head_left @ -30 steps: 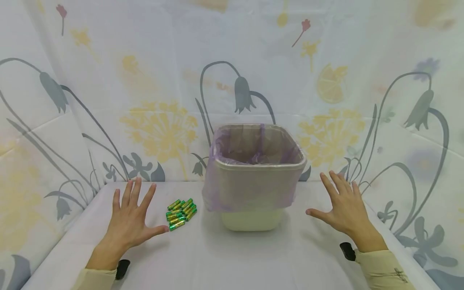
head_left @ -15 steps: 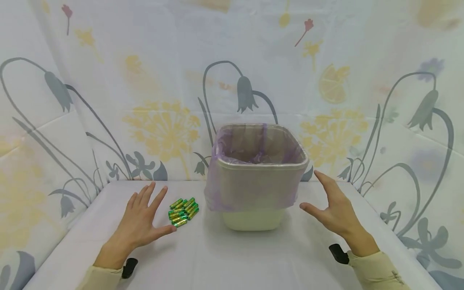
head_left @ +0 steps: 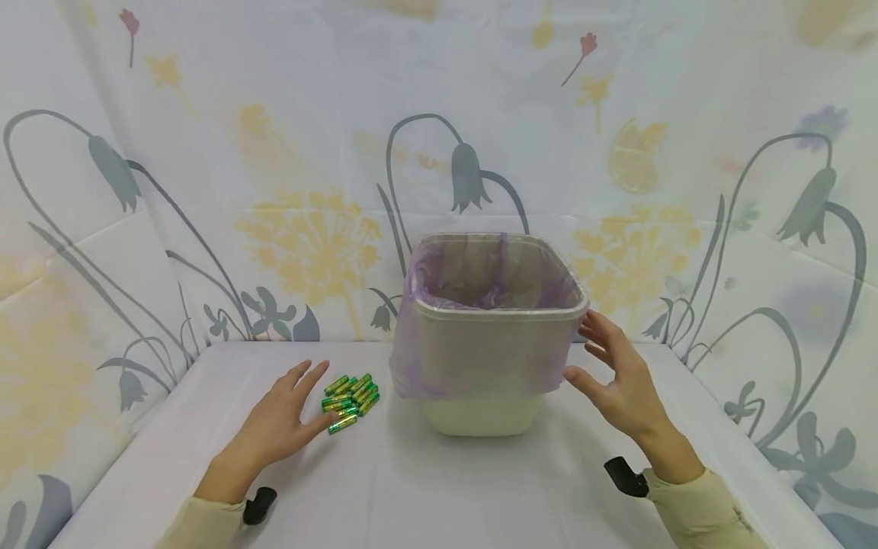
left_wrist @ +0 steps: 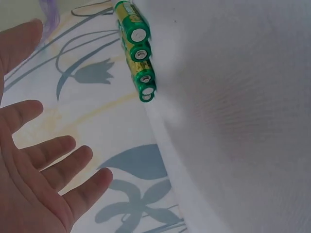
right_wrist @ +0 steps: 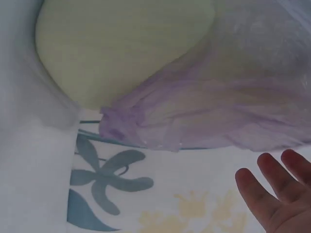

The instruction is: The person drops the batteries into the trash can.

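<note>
Several green and gold batteries [head_left: 351, 396] lie in a small pile on the table, left of a bin. My left hand [head_left: 280, 421] is just left of the pile, fingers spread and holding nothing; its thumb overlaps the nearest batteries in the head view. In the left wrist view the batteries [left_wrist: 137, 53] show end-on beyond the relaxed fingers [left_wrist: 73, 160]. The pale bin [head_left: 480, 415] stands upright, lined with a thin purple plastic bag [head_left: 490, 354] folded over its rim. My right hand [head_left: 620, 385] is at the bin's right side, fingers loosely bent, fingertips right by the bag.
A white cloth covers the table [head_left: 439, 496]. A flower-printed curtain [head_left: 309, 152] hangs close behind and along both sides. Each wrist carries a small black camera mount, such as the one on the left [head_left: 260, 505].
My left hand has moved right to the batteries, its fingers less spread. My right hand has moved left to the bin's side. Bin and batteries keep their places.
</note>
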### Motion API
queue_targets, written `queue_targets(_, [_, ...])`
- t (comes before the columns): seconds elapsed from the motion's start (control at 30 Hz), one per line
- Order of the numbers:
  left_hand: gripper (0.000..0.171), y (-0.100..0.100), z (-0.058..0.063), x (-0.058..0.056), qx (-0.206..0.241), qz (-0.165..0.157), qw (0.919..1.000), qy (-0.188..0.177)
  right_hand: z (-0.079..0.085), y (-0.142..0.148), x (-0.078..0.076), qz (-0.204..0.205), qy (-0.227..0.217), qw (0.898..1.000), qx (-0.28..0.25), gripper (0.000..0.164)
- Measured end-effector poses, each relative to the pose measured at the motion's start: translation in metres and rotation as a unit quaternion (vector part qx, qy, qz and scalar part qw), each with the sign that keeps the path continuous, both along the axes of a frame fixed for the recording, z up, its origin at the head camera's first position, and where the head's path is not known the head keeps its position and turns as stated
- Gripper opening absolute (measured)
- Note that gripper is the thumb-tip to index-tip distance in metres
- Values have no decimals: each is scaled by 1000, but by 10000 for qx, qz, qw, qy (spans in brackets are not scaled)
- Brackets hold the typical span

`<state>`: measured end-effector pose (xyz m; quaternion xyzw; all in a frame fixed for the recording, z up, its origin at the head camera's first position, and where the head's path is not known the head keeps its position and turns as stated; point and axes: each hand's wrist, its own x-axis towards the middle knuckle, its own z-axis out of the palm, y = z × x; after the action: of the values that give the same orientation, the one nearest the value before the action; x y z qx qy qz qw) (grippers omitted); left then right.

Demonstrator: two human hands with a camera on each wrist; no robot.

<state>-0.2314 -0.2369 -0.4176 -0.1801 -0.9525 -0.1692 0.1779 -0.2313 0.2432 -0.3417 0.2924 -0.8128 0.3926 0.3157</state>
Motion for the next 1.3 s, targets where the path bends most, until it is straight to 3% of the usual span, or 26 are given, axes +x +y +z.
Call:
queue_targets(0.17, [73, 0, -3, -4, 160, 14, 9997, -170, 26, -17, 12, 172, -141, 9991, -349, 79])
queue_targets(0.27, [71, -1, -6, -6, 264, -12, 9994, -230, 33, -22, 11, 243, -265, 9978, -551, 75])
queue_targets(0.57, [66, -1, -8, -15, 446, -170, 9983, -342, 23, -17, -14, 330, -651, 9888, -1302, 66])
queue_targets(0.87, [60, -2, -11, -27, 655, -343, 9949, -690, 27, -25, -18, 489, -677, 9751, -2053, 56])
queue_targets(1.3, [53, -5, 2, -48, 474, -390, 9905, -1231, 31, -30, -24, 253, -698, 9761, -2045, 47])
